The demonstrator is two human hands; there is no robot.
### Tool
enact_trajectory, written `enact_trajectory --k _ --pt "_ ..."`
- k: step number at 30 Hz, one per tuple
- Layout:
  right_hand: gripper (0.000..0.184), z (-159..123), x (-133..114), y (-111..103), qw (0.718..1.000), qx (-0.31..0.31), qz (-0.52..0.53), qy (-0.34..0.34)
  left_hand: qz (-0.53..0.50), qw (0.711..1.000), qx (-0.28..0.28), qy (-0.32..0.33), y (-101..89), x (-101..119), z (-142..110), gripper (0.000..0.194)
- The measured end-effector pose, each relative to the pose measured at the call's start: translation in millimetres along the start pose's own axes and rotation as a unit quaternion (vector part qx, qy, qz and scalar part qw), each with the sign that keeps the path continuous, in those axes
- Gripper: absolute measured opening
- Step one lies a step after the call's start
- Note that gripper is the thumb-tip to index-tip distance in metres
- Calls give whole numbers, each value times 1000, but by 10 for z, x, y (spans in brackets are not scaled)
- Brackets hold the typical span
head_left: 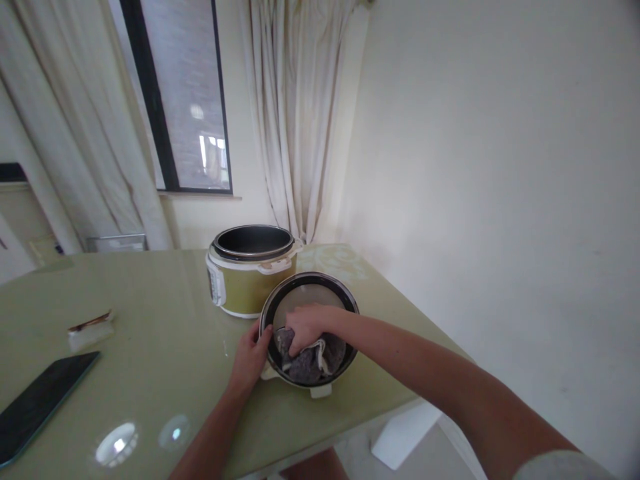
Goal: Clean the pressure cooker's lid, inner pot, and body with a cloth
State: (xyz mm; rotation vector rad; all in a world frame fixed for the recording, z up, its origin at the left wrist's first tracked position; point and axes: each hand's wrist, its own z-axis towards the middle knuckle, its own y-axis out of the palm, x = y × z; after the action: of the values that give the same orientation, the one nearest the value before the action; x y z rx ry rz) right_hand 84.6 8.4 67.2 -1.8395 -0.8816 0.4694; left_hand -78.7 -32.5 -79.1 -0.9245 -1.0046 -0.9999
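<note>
near the surface's (175, 300) front edge, left hand (251, 358) grips the lid (313, 293), right hand (306, 327) clutches the grey cloth (306, 368) inside

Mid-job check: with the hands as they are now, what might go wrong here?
1. The left hand grips the lid only at its left rim, so it might twist or slip if the right hand pushes the bunched cloth hard against its inside.
2. The lid is in front of the open cooker; a shove away from the person might knock the two together.
</note>
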Motion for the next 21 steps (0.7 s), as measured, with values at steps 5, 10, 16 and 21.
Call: enact_trajectory --k 5,10,16,21 --pt "55 4 25 111 994 105 14 29 7 1000 -4 -4 -7 -1 2 61" --pt "51 1 64 221 983 179 -2 45 8 1000 -17 -13 -23 6 5 62" --pt "47 -95 211 251 956 258 -22 140 13 1000 -18 -14 -29 56 -14 62" --pt "39 -145 264 164 952 224 -54 201 31 1000 -1 -5 -23 48 -19 59"
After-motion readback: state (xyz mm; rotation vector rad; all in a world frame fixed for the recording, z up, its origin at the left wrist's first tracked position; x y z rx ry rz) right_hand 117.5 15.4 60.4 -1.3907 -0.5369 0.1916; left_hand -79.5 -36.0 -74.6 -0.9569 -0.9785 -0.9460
